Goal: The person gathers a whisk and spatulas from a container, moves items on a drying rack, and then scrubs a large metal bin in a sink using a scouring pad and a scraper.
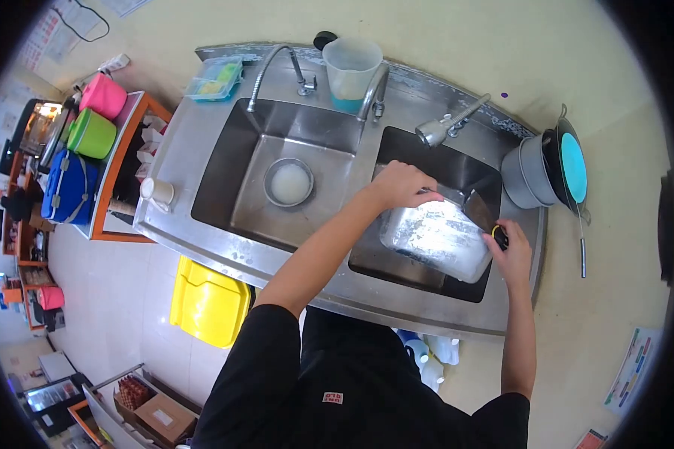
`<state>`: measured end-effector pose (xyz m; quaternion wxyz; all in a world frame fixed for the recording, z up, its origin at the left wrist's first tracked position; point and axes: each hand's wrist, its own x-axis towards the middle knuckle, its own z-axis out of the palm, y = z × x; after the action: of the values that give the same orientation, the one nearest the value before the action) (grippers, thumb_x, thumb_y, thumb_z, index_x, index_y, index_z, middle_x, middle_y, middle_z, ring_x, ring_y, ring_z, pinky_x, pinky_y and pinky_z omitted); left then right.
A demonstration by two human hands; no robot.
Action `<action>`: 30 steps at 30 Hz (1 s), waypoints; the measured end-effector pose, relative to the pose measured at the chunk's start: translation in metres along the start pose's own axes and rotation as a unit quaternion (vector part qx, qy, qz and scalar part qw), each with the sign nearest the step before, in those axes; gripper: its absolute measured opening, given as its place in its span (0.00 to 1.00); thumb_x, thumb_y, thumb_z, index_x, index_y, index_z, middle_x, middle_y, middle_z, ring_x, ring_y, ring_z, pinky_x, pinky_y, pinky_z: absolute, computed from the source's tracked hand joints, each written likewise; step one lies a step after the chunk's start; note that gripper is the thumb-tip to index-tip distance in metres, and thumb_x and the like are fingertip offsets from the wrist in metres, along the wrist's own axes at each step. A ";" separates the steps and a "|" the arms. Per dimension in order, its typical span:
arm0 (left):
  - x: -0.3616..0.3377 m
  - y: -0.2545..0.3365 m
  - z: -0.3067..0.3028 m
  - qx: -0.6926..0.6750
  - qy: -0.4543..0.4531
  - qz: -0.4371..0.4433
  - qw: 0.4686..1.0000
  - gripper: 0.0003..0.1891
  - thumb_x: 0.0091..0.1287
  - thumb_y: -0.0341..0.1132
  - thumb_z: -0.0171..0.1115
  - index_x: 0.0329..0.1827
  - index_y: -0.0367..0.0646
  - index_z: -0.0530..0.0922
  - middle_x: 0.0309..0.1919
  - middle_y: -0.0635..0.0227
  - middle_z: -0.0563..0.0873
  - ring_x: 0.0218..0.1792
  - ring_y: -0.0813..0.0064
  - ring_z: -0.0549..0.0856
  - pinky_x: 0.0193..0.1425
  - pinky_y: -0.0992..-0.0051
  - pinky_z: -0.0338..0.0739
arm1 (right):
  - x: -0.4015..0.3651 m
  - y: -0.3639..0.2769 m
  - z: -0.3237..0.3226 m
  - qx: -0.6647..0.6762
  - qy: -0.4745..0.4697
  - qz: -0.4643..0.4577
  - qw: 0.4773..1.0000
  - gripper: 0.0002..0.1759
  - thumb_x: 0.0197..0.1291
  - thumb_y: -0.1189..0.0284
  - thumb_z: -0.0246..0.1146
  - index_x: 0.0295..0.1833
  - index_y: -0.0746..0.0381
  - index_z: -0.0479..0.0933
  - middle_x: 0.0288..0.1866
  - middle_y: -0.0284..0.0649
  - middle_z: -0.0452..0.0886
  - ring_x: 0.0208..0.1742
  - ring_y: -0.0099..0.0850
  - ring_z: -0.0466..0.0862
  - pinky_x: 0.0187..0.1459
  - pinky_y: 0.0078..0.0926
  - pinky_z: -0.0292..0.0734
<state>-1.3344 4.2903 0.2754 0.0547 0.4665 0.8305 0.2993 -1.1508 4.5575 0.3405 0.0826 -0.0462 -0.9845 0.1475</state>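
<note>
My left hand (406, 185) is closed over the upper rim of a deep, dull silver metal pan (436, 238). The pan is tilted over the right sink basin (397, 153), its scuffed, wet-looking side facing me. In my right hand (511, 253) is a scraper-like tool (478, 210) with a broad metal blade and a black-and-yellow handle. Its blade lies at the pan's right end, pointing up and left. Above the pan, a spray faucet head (431, 133) hangs at the basin's back edge.
A round bowl (289, 182) with whitish contents sits in the left basin (251, 213). Behind it stand a curved faucet (260, 75), a translucent pitcher (352, 67) and a lidded box (216, 81). Stacked pots (523, 172) and strainers crowd the right end. A white cup (157, 191) is at left.
</note>
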 end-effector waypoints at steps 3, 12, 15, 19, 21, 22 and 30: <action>0.009 0.010 0.004 -0.001 -0.095 0.022 0.995 0.19 0.71 0.57 0.60 0.40 0.52 0.87 0.32 0.59 0.89 0.39 0.50 0.87 0.42 0.52 0.79 | -0.010 -0.003 0.007 -0.046 0.026 0.030 0.998 0.21 0.57 0.58 0.75 0.49 0.60 0.81 0.43 0.40 0.84 0.46 0.44 0.86 0.44 0.41 0.81; 0.002 0.051 -0.020 -0.022 -0.058 0.029 0.998 0.19 0.75 0.52 0.56 0.39 0.46 0.84 0.30 0.55 0.87 0.36 0.47 0.87 0.41 0.51 0.79 | -0.020 0.015 -0.029 0.026 0.180 0.006 0.983 0.14 0.64 0.69 0.69 0.50 0.66 0.79 0.45 0.45 0.83 0.46 0.43 0.84 0.49 0.34 0.78; -0.009 0.063 -0.065 -0.065 -0.016 0.014 0.998 0.19 0.76 0.50 0.56 0.38 0.43 0.83 0.27 0.53 0.85 0.32 0.48 0.86 0.37 0.54 0.77 | -0.032 0.008 -0.055 0.100 0.253 0.038 0.961 0.10 0.70 0.72 0.63 0.50 0.68 0.77 0.44 0.45 0.82 0.48 0.39 0.82 0.53 0.33 0.76; -0.020 0.110 -0.137 -0.083 -0.006 -0.007 0.997 0.18 0.77 0.46 0.57 0.37 0.39 0.79 0.23 0.53 0.80 0.26 0.55 0.81 0.33 0.62 0.73 | -0.060 0.004 -0.069 0.230 0.314 0.065 0.919 0.11 0.76 0.68 0.58 0.50 0.66 0.77 0.40 0.37 0.80 0.37 0.25 0.78 0.41 0.24 0.74; -0.028 0.129 -0.159 -0.090 0.009 -0.010 0.996 0.18 0.77 0.45 0.58 0.36 0.37 0.78 0.22 0.56 0.77 0.25 0.60 0.77 0.33 0.64 0.72 | -0.073 -0.009 -0.082 0.318 0.304 0.096 0.893 0.12 0.79 0.66 0.54 0.51 0.64 0.76 0.37 0.33 0.78 0.31 0.18 0.74 0.33 0.19 0.69; -0.031 0.136 -0.167 -0.094 0.016 -0.010 0.995 0.18 0.77 0.45 0.58 0.35 0.37 0.77 0.22 0.58 0.76 0.24 0.63 0.75 0.33 0.66 0.71 | -0.078 -0.012 -0.085 0.343 0.317 0.088 0.880 0.13 0.79 0.64 0.53 0.52 0.63 0.75 0.35 0.32 0.76 0.29 0.17 0.71 0.31 0.17 0.66; -0.094 0.180 -0.204 -0.141 0.067 -0.100 0.983 0.19 0.78 0.44 0.58 0.33 0.36 0.75 0.20 0.64 0.73 0.25 0.82 0.71 0.30 0.72 0.67 | -0.108 -0.019 -0.117 0.425 0.355 0.034 0.832 0.20 0.82 0.57 0.46 0.55 0.64 0.72 0.34 0.33 0.74 0.24 0.15 0.68 0.26 0.14 0.60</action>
<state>-1.2233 4.1930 0.5227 0.0942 0.3479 0.8240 0.4371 -1.0257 4.5599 0.4409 0.4330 -0.0889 -0.7254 0.5276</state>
